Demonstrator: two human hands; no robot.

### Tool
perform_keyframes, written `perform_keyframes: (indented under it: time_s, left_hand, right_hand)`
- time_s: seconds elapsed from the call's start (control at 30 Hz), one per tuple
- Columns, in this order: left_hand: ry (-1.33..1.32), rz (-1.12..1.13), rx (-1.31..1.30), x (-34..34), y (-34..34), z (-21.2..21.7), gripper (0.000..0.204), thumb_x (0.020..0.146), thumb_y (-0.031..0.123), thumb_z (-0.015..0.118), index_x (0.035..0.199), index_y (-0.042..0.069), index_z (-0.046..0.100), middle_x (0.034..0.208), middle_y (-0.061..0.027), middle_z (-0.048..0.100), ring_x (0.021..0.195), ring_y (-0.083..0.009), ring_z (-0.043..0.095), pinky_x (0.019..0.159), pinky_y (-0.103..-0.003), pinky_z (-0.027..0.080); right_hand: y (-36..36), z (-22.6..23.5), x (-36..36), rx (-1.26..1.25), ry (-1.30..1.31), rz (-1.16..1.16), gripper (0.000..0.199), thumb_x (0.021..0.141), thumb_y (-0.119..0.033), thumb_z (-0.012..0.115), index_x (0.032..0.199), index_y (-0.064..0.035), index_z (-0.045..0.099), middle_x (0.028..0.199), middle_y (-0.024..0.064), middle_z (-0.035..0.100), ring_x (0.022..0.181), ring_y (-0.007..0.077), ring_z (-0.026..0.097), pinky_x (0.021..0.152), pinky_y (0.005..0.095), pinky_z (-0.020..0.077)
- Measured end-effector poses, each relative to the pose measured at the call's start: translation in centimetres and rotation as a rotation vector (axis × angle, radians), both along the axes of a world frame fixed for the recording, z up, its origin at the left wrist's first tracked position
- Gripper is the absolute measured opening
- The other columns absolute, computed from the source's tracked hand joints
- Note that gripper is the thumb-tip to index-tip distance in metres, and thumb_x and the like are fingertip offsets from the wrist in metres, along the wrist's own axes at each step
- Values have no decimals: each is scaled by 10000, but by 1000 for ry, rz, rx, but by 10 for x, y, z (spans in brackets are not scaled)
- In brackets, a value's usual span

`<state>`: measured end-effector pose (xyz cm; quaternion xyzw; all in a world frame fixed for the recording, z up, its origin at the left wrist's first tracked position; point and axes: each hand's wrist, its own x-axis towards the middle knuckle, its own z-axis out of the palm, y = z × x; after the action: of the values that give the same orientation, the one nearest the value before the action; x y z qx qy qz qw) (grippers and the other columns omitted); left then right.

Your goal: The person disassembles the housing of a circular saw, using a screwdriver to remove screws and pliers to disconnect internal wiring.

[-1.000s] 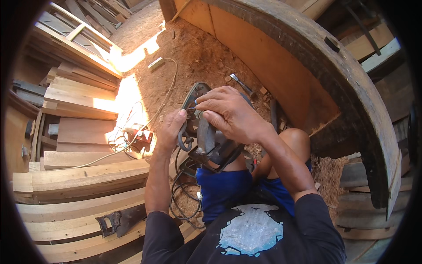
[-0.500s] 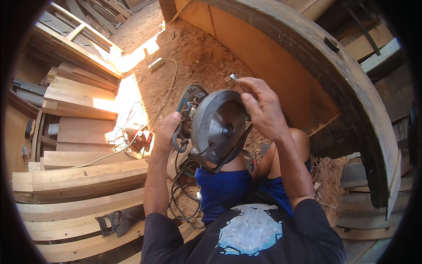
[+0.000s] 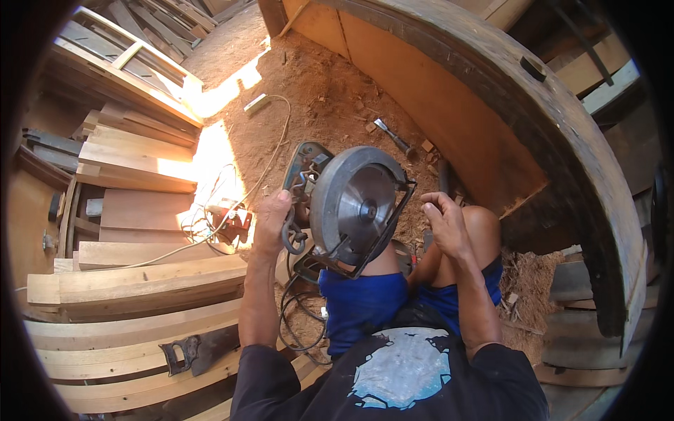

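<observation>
Over my lap a circular saw [image 3: 364, 203] is tilted so its round toothless-looking blade face and dark guard turn toward me. My left hand [image 3: 272, 221] is closed on the saw's left side, thumb upward, beside exposed wires in the opened housing. Just right of the blade, apart from it, my right hand [image 3: 447, 223] has its fingers curled together in a pinch; whether something small sits between them cannot be seen. On the ground beyond lies a chisel-like tool [image 3: 394, 136] with a shiny flat end and dark handle.
A large curved wooden piece [image 3: 590, 161] arches along the right. Planks [image 3: 140, 281] are stacked at left, with a handsaw [image 3: 189, 352] on them. A red power tool [image 3: 228, 216], a power strip [image 3: 256, 104] and cables lie on the sawdust-covered ground.
My right hand has drawn back from the saw's far upper edge toward my right knee, uncovering the chisel-like tool. The left hand keeps its grip, and the saw has shifted slightly right in view.
</observation>
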<state>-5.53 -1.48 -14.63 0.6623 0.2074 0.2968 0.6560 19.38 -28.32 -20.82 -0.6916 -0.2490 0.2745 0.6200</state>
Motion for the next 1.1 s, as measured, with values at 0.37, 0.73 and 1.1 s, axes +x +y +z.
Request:
perform_keyframes:
  time_s: [0.37, 0.73, 1.1]
  left_hand:
    - [52, -44, -20, 3, -5, 7, 378, 1127, 391, 527, 1067, 50, 679, 762, 78, 516, 670, -23, 402, 590, -236, 295]
    - [76, -47, 23, -6, -5, 16, 420, 1133, 385, 516, 1197, 17, 706, 821, 23, 667, 687, -31, 535, 615, -214, 400]
    - [47, -59, -57, 1, -9, 24, 415, 1142, 340, 498, 1284, -11, 667, 879, 4, 688, 720, -57, 581, 642, -219, 451]
  right_hand:
    - [9, -23, -2, -123, 130, 159, 301, 1116, -135, 504, 1334, 30, 629, 1019, 59, 686, 755, 90, 570, 686, 288, 517]
    - [14, -25, 7, 69, 255, 117, 309, 1109, -167, 522, 1364, -24, 624, 1131, 84, 719, 794, 94, 624, 734, 292, 557]
    - [8, -15, 1, 80, 252, 21, 356, 1092, -214, 574, 1365, 9, 627, 1079, 56, 709, 770, 62, 589, 684, 243, 510]
